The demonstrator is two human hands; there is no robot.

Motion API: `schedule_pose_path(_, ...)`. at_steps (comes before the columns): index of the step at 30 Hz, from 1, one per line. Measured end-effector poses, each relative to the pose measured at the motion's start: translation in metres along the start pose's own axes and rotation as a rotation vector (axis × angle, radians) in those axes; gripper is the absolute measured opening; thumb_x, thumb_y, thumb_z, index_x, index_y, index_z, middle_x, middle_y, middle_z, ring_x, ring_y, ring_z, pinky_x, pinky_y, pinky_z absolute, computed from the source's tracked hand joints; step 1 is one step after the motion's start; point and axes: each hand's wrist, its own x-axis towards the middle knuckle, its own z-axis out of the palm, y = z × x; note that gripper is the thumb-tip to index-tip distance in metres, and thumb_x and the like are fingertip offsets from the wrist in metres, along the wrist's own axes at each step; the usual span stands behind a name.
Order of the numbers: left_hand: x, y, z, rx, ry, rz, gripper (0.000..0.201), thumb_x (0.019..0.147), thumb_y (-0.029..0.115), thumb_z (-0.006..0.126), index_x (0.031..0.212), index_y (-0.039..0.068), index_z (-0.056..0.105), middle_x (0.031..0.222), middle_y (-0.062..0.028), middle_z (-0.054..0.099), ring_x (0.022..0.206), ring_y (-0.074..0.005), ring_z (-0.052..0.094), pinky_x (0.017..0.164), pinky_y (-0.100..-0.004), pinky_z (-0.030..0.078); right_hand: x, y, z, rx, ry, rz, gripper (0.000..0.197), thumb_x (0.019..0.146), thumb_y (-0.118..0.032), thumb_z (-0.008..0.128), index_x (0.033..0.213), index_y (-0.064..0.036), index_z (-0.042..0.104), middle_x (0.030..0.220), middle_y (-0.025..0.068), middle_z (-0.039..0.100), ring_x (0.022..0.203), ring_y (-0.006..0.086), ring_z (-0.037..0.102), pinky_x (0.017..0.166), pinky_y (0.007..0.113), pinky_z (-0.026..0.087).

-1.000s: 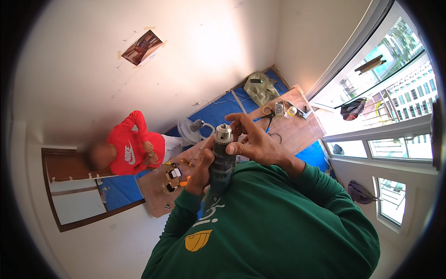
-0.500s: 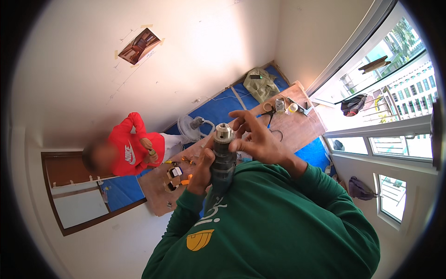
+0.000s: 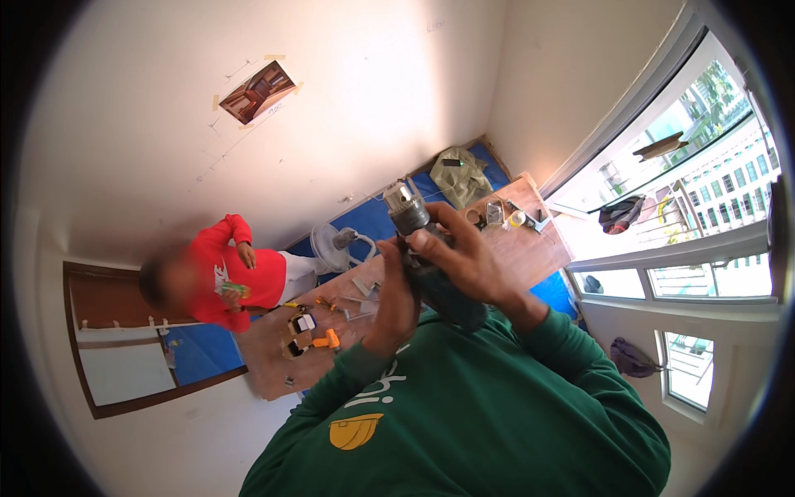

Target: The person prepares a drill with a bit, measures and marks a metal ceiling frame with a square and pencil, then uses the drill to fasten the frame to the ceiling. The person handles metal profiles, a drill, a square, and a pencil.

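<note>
The drill (image 3: 451, 302) is up in both bare hands, in front of the wooden table (image 3: 534, 248) as the head view looks down, its rear end near the chest on the table's near side. Its long axis slants: the silver chuck (image 3: 406, 203) points up and a little left, past the table's far edge, while the dark body runs back down to the right, toward the green sweater (image 3: 497, 398). Both hands touch the drill, but the right hand (image 3: 472, 257) sits closer to the chuck, its thumb laid over the body just behind the metal and its fingers bent round the right side, so it is closed on the drill. The left hand (image 3: 397, 294) lies against the left side, on the flank toward the table's left end; its fingertips are hidden behind the drill, and I cannot tell how tightly they wrap. From the right fingers, then, the chuck lies just ahead and to the left, toward the table's far side, and the body runs back beneath the palm, toward the table's near side.
</note>
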Motion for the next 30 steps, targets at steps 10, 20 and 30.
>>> schedule_pose_path(10,-0.029,0.005,-0.046,0.857,-0.154,0.18,0.037,0.116,0.026,0.044,0.147,0.006,0.051,0.134,-0.01,0.063,0.122,-0.021,0.065,0.103,-0.0347,0.054,-0.035,-0.002,0.016,-0.279,-0.067,-0.221,0.051,0.104,-0.037,0.071,0.133,0.0015,0.057,0.13,0.0253,0.065,0.124,0.033,0.065,0.1,0.045,0.054)
schedule_pose_path(20,-0.003,-0.001,-0.018,0.42,-0.212,0.013,0.044,0.118,0.026,0.042,0.158,0.007,0.04,0.142,-0.0103,0.058,0.127,-0.0173,0.059,0.106,-0.0328,0.052,-0.044,0.012,0.003,-0.027,0.284,-0.081,0.053,0.113,-0.051,0.048,0.127,-0.0006,0.058,0.105,0.0143,0.07,0.106,0.024,0.069,0.088,0.038,0.054)
schedule_pose_path(30,-0.002,0.028,-0.025,0.939,-0.286,0.223,0.025,0.112,0.011,0.049,0.134,0.003,0.061,0.117,-0.0095,0.064,0.104,-0.0189,0.064,0.088,-0.0332,0.054,-0.058,0.003,0.003,-0.21,0.154,-0.131,0.058,0.101,-0.047,0.072,0.128,0.0025,0.062,0.097,0.0138,0.071,0.09,0.0217,0.07,0.079,0.037,0.054)
